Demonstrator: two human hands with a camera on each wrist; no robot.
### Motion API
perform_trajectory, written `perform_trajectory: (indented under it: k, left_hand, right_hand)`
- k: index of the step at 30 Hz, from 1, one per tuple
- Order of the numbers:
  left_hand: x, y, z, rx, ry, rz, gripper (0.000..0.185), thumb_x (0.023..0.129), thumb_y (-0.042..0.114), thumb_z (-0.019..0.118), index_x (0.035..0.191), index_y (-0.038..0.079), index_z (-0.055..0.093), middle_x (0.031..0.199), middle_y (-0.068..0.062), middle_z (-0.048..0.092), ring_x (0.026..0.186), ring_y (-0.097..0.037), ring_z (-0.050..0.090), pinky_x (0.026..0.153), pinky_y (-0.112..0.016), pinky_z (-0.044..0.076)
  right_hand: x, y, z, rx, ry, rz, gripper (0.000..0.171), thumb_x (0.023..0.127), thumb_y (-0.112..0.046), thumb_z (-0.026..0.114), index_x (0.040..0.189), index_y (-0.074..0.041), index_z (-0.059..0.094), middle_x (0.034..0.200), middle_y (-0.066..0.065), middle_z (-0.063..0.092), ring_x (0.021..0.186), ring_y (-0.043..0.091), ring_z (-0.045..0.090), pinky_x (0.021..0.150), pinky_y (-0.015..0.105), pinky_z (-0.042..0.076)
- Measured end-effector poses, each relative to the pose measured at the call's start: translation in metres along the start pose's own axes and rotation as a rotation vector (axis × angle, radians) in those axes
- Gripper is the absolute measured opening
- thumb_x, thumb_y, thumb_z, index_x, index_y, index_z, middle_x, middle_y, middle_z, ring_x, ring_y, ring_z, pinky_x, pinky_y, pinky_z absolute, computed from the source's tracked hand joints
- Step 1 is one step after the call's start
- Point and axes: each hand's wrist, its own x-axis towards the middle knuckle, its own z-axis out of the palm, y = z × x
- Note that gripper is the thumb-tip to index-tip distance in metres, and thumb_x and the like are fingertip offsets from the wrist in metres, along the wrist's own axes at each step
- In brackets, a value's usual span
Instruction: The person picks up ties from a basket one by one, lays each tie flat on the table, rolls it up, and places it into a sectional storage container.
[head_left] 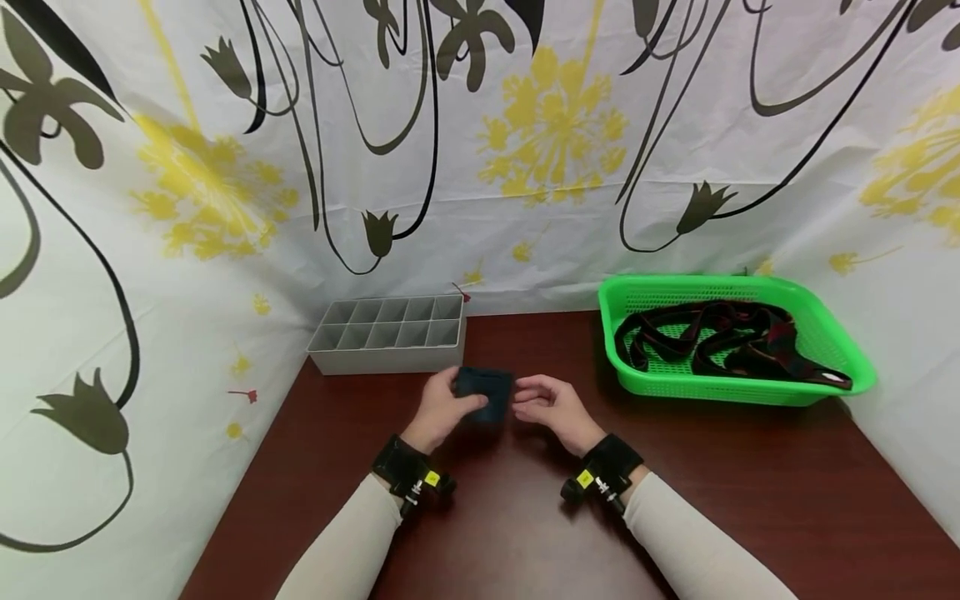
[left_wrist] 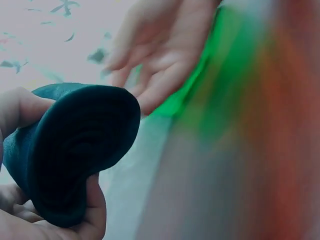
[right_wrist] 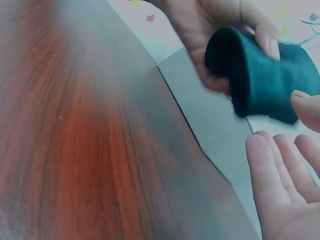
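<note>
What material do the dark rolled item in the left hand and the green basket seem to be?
Dark teal rolled strip: probably soft matte fabric; its end shows wound layers and it bends in the left hand. Green perforated basket: likely moulded plastic, slightly glossy, with a fine mesh of holes.

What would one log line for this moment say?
left hand: grips rolled dark cloth | right hand: open beside it | grey divider box, green basket behind

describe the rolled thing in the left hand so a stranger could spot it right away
On the dark red table, in front of the grey divider tray, the left hand grips a rolled dark teal cloth. Unlike the loose dark straps in the green basket, it is wound tight.
</note>
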Motion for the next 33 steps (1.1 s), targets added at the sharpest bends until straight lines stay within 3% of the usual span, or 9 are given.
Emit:
perform_trajectory:
  k: [3, 5, 7, 10, 12, 16, 19, 24, 33]
  left_hand:
    - [0.008, 0.011, -0.033, 0.062, 0.162, 0.056, 0.049, 0.081, 0.006, 0.079, 0.127, -0.005, 0.065, 0.114, -0.021, 0.072, 0.099, -0.024, 0.068, 0.085, -0.032, 0.059]
    - [0.011, 0.019, -0.066, 0.134, 0.266, 0.042, 0.058, 0.085, 0.008, 0.076, 0.138, -0.008, 0.059, 0.128, -0.025, 0.067, 0.111, -0.029, 0.065, 0.095, -0.038, 0.057]
    - [0.016, 0.026, -0.103, 0.222, 0.341, 0.021, 0.058, 0.087, 0.013, 0.074, 0.14, -0.006, 0.057, 0.13, -0.027, 0.064, 0.114, -0.034, 0.062, 0.098, -0.042, 0.055]
    - [0.022, 0.034, -0.159, 0.36, 0.388, -0.031, 0.069, 0.092, 0.022, 0.07, 0.153, -0.002, 0.047, 0.142, -0.028, 0.059, 0.121, -0.038, 0.059, 0.1, -0.047, 0.052]
    - [0.028, 0.036, -0.189, 0.437, 0.418, -0.036, 0.065, 0.093, 0.024, 0.069, 0.15, 0.0, 0.049, 0.136, -0.028, 0.062, 0.112, -0.039, 0.062, 0.091, -0.045, 0.053]
    - [0.036, 0.029, -0.233, 0.576, 0.445, -0.069, 0.072, 0.095, 0.027, 0.066, 0.156, -0.002, 0.041, 0.142, -0.034, 0.057, 0.116, -0.047, 0.062, 0.09, -0.055, 0.057]
    - [0.045, 0.012, -0.248, 0.691, 0.431, -0.107, 0.074, 0.096, 0.029, 0.066, 0.155, -0.006, 0.04, 0.141, -0.037, 0.057, 0.118, -0.051, 0.062, 0.094, -0.059, 0.057]
    - [0.061, -0.013, -0.254, 0.818, 0.396, -0.137, 0.074, 0.095, 0.029, 0.065, 0.151, -0.012, 0.041, 0.134, -0.041, 0.059, 0.118, -0.057, 0.061, 0.098, -0.063, 0.054]
    - [0.086, -0.023, -0.25, 1.057, 0.323, -0.12, 0.06, 0.092, 0.027, 0.066, 0.131, -0.017, 0.055, 0.116, -0.041, 0.066, 0.105, -0.056, 0.066, 0.093, -0.064, 0.055]
  right_hand:
    - [0.003, 0.005, -0.006, 0.069, 0.003, 0.035, 0.053, 0.101, 0.004, 0.065, 0.147, 0.018, 0.044, 0.114, 0.024, 0.069, 0.099, 0.015, 0.077, 0.089, 0.034, 0.063]
    - [0.005, 0.01, -0.01, 0.082, 0.001, 0.063, 0.053, 0.102, 0.001, 0.065, 0.148, 0.018, 0.043, 0.11, 0.016, 0.07, 0.098, 0.016, 0.077, 0.09, 0.034, 0.063]
    - [0.007, 0.014, -0.013, 0.092, -0.005, 0.088, 0.053, 0.103, -0.001, 0.065, 0.148, 0.017, 0.043, 0.107, 0.01, 0.07, 0.098, 0.017, 0.077, 0.09, 0.034, 0.063]
    - [0.004, 0.018, -0.018, 0.089, -0.015, 0.113, 0.052, 0.104, -0.001, 0.064, 0.147, 0.018, 0.043, 0.106, 0.008, 0.07, 0.099, 0.019, 0.077, 0.09, 0.034, 0.063]
    - [0.002, 0.019, -0.021, 0.082, -0.026, 0.117, 0.053, 0.104, -0.001, 0.064, 0.147, 0.018, 0.042, 0.107, 0.009, 0.069, 0.1, 0.02, 0.077, 0.09, 0.034, 0.063]
    - [0.002, 0.021, -0.024, 0.062, -0.06, 0.115, 0.053, 0.104, -0.003, 0.065, 0.146, 0.019, 0.043, 0.106, 0.008, 0.07, 0.101, 0.02, 0.077, 0.09, 0.035, 0.063]
    - [0.003, 0.023, -0.025, 0.035, -0.087, 0.117, 0.051, 0.104, -0.003, 0.065, 0.145, 0.019, 0.044, 0.104, 0.006, 0.071, 0.101, 0.02, 0.077, 0.089, 0.035, 0.064]
    - [0.003, 0.024, -0.026, 0.012, -0.109, 0.117, 0.048, 0.103, -0.002, 0.065, 0.142, 0.019, 0.048, 0.1, 0.002, 0.073, 0.1, 0.019, 0.078, 0.087, 0.035, 0.064]
    - [0.007, 0.028, -0.025, -0.039, -0.119, 0.09, 0.046, 0.102, -0.004, 0.068, 0.139, 0.019, 0.051, 0.099, 0.002, 0.074, 0.098, 0.017, 0.078, 0.086, 0.033, 0.064]
